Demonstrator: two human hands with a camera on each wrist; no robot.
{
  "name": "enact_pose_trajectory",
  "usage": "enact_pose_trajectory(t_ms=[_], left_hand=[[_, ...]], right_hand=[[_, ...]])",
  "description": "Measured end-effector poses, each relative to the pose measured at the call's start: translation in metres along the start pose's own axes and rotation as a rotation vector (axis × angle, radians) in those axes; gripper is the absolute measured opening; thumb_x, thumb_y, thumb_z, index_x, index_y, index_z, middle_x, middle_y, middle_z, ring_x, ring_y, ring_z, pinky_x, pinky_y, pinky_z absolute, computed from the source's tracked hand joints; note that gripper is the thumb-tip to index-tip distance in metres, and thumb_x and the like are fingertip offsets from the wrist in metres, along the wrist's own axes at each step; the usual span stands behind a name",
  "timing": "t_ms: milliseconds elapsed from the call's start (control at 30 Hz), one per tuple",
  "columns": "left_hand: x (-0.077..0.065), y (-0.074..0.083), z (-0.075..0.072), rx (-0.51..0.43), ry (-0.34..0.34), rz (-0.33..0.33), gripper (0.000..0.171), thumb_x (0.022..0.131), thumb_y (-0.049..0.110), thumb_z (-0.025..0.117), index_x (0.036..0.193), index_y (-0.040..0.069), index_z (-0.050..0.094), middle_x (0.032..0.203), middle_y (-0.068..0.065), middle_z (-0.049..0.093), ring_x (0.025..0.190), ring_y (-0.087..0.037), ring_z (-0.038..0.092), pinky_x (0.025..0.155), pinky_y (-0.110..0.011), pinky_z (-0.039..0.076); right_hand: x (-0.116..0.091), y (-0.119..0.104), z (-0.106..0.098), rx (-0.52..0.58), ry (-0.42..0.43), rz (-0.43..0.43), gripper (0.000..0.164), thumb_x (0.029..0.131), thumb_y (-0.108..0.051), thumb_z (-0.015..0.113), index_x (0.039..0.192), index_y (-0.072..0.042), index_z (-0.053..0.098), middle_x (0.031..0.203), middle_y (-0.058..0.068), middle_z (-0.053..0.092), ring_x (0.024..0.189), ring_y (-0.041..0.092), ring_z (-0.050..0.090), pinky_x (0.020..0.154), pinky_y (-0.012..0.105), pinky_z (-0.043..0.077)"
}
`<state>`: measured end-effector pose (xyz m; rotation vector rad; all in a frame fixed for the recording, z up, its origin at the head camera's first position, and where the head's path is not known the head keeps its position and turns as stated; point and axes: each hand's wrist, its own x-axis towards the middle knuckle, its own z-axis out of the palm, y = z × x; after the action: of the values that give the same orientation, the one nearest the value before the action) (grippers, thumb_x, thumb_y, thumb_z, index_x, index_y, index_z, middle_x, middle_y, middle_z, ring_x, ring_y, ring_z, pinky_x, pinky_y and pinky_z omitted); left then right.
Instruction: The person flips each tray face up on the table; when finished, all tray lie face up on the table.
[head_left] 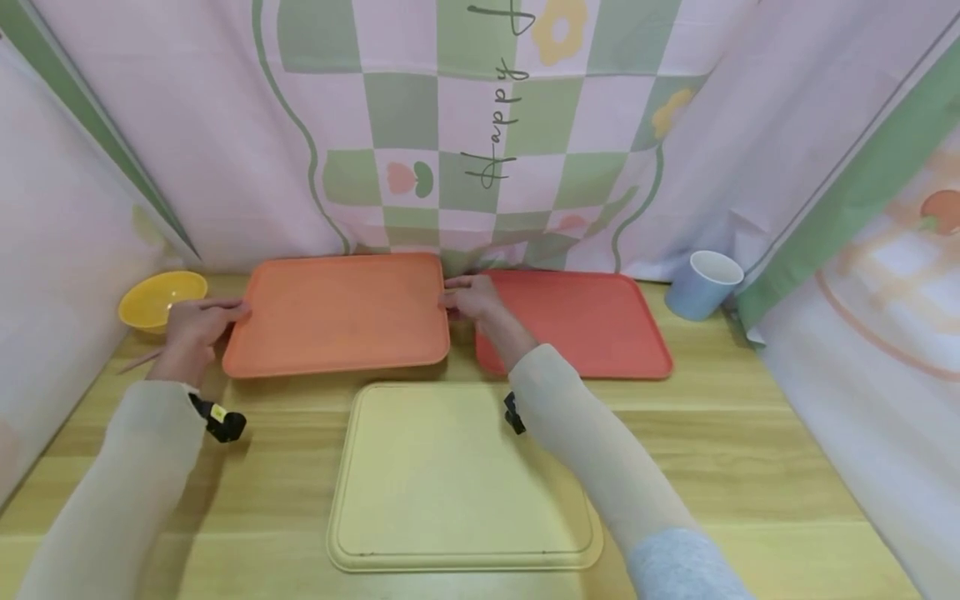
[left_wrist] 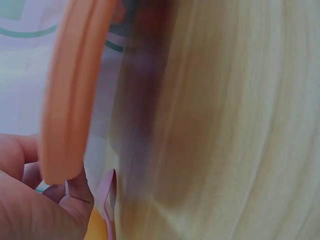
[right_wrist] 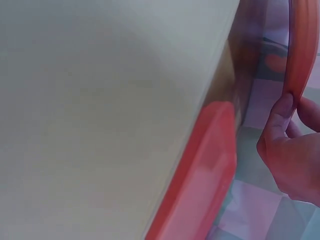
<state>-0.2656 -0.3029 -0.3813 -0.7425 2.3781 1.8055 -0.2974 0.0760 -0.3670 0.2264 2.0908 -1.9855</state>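
Two hands hold an orange tray [head_left: 337,317] by its short sides, raised above the wooden table. At its left edge the left hand [head_left: 197,327] pinches the rim, thumb and fingers on either side in the left wrist view. On the opposite edge, the right hand [head_left: 474,298] grips the rim between thumb and fingers, as the right wrist view shows. A red tray [head_left: 585,325] lies on the table just right of the right hand. The right forearm passes over a pale yellow tray [head_left: 450,475] at the front.
Behind the left hand stands a yellow bowl [head_left: 150,296], with a pink spoon [left_wrist: 106,195] beside it. A blue cup [head_left: 701,287] is at the back right corner. Patterned curtains [head_left: 405,108] hang along the table's back and sides.
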Motion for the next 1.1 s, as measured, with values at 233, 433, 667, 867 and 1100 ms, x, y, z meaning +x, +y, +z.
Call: enact_pose_trajectory(t_ms=[233,433,667,867,1100], left_hand=[[0.007,-0.003,0.003,0.022,0.011,-0.002,0.054,0.097,0.025,0.071,0.146,0.009,0.055,0.103,0.010,0.058,0.089,-0.002,0.057,0.075,-0.017,0.051],[0.013,-0.003,0.006,0.031,0.025,-0.009,0.051,0.097,0.020,0.070,0.144,0.009,0.056,0.107,0.008,0.059,0.104,-0.007,0.056,0.093,-0.025,0.050],[0.016,-0.004,0.009,0.011,0.025,-0.018,0.048,0.096,0.015,0.071,0.142,0.009,0.058,0.105,0.009,0.059,0.112,-0.011,0.053,0.100,-0.029,0.047],[0.019,-0.005,0.013,0.012,0.012,0.002,0.049,0.096,0.010,0.068,0.144,0.005,0.055,0.103,0.008,0.059,0.112,-0.011,0.054,0.096,-0.027,0.049],[0.020,-0.006,0.016,0.058,-0.002,-0.008,0.050,0.098,0.010,0.066,0.145,0.007,0.054,0.131,-0.006,0.059,0.095,-0.005,0.057,0.079,-0.019,0.051]], right_hand=[[0.009,0.005,0.003,-0.042,0.018,-0.009,0.043,0.091,0.011,0.065,0.134,0.009,0.060,0.123,0.029,0.065,0.069,0.016,0.064,0.086,0.036,0.058],[0.017,0.009,0.003,-0.061,0.017,0.015,0.043,0.091,0.012,0.065,0.133,0.009,0.061,0.126,0.027,0.064,0.065,0.014,0.062,0.080,0.032,0.058],[0.022,0.013,0.003,-0.104,0.016,0.025,0.044,0.089,0.015,0.064,0.132,0.009,0.061,0.127,0.026,0.062,0.065,0.014,0.060,0.078,0.033,0.060],[0.023,0.013,0.004,-0.116,0.005,0.033,0.047,0.086,0.017,0.063,0.132,0.009,0.061,0.129,0.027,0.060,0.064,0.017,0.061,0.083,0.037,0.060],[0.023,0.012,0.002,-0.163,-0.001,0.054,0.046,0.086,0.018,0.064,0.131,0.009,0.062,0.122,0.026,0.062,0.069,0.020,0.064,0.088,0.041,0.058]])
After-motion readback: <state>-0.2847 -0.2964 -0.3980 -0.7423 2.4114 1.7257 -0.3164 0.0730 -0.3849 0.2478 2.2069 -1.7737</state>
